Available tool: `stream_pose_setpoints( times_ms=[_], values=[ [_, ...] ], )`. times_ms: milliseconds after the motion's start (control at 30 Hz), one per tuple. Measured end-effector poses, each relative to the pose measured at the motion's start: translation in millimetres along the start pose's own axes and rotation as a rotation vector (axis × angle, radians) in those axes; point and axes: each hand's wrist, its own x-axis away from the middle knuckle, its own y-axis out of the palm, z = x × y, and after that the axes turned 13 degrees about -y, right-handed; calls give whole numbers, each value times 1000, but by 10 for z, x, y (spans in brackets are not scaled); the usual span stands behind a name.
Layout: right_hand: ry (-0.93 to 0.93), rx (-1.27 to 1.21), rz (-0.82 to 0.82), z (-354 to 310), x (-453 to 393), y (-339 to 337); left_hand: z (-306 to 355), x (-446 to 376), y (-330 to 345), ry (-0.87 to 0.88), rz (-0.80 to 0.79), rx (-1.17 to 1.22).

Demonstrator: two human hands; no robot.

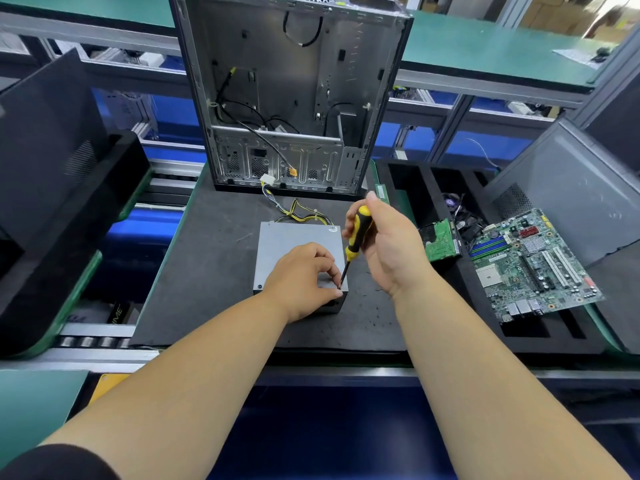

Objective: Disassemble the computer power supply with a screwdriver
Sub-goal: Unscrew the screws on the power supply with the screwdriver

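A grey metal power supply (294, 239) lies flat on the black mat (207, 271), its yellow and black cable bundle (298, 211) trailing toward the open case behind it. My right hand (388, 244) grips a yellow and black screwdriver (356, 239) by the handle, shaft angled down, tip at the box's near right top corner. My left hand (304, 278) rests on the box's near edge, its fingertips pinched around the screwdriver tip. Any screw there is hidden by the fingers.
An empty computer case (291, 98) stands upright behind the mat. To the right, a black foam tray (408, 174) holds a green motherboard (533, 265), a drive (440, 239) and a fan. A grey side panel (571, 188) leans at far right. Dark panels stand at left.
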Motion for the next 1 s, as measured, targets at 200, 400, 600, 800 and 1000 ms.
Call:
stream_pose_setpoints(
  times_ms=[200,400,600,800,1000],
  values=[
    [-17,-162,-33,65,82,70,-4,0,3,5,2,9],
    [-60,-133,-116,36,106,33,2,-4,7,0,0,10],
    [-41,43,-101,-17,87,-9,10,-4,-2,8,7,-9],
    [-78,158,-146,6,132,36,-5,0,2,15,9,4],
    [-87,-117,-89,78,120,39,-5,0,3,15,4,20]
  ],
)
